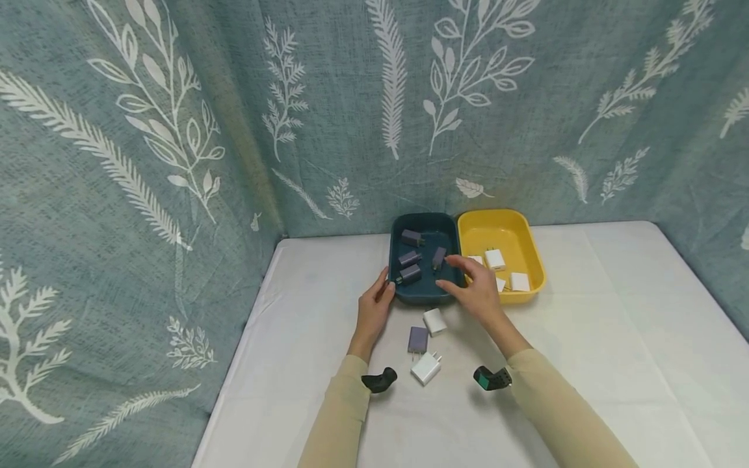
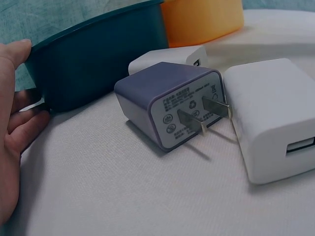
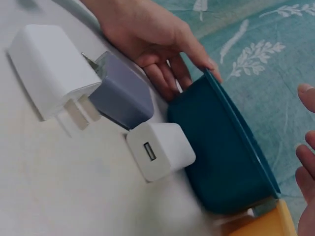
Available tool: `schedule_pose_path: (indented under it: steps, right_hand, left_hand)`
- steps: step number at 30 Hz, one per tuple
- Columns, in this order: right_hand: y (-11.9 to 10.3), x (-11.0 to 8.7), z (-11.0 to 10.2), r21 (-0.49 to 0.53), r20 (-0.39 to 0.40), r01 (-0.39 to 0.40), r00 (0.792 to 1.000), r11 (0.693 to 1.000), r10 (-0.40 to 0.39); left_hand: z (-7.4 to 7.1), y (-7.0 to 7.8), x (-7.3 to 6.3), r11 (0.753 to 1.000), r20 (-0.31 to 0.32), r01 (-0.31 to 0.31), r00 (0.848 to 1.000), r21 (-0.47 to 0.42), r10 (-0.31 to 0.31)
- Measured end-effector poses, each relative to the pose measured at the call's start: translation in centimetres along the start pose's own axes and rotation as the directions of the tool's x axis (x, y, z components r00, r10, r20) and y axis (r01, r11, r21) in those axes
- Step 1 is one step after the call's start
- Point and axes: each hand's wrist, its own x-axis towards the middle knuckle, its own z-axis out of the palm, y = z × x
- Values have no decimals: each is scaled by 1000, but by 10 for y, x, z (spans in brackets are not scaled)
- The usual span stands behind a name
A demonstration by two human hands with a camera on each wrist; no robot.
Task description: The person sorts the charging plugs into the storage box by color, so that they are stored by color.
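My left hand (image 1: 374, 312) holds the front left corner of a dark teal bin (image 1: 424, 300), thumb and fingers against its rim and outer wall. Over the bin's right side hovers my right hand (image 1: 476, 289), thumb and index finger spread apart and holding nothing. Just beyond those fingertips lies a purple charger plug (image 1: 439, 258), among several purple ones in the bin. On the table before it are another purple charger plug (image 2: 170, 103), with its prongs facing the left wrist camera, a white charger plug (image 1: 426, 368) and a second white charger plug (image 3: 160, 150).
A yellow bin (image 1: 535, 260) stands against the teal bin's right side, with several white charger plugs (image 1: 519, 281) inside. A white cloth (image 1: 608, 338) covers the table. Behind hangs a blue-green curtain (image 1: 351, 117) with white leaf patterns. Black wrist cameras (image 1: 380, 380) jut from both sleeves.
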Motion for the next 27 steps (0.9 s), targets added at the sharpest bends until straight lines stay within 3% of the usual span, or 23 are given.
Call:
schedule_pose_path:
  steps: [5,13,21,27]
  right_hand:
    - [3,-6,3,12,19,12,1000,1000,-12]
    - [5,-14,14,-49,62,113,992,992,-110]
    - [5,-19,20,-46,83,102,992,994,-98]
    - [5,-24,23,-32,96,104,990,994,-100]
  left_hand:
    - [-1,0,0,1000,15,4,1000,-1,-4]
    - [0,-1,1,1000,14,0,1000,-8,0]
    - [0,-1,2,1000,19,10,1000,-7,-10]
    - [7,-29,10,1000,-13,12,1000,-18,-13]
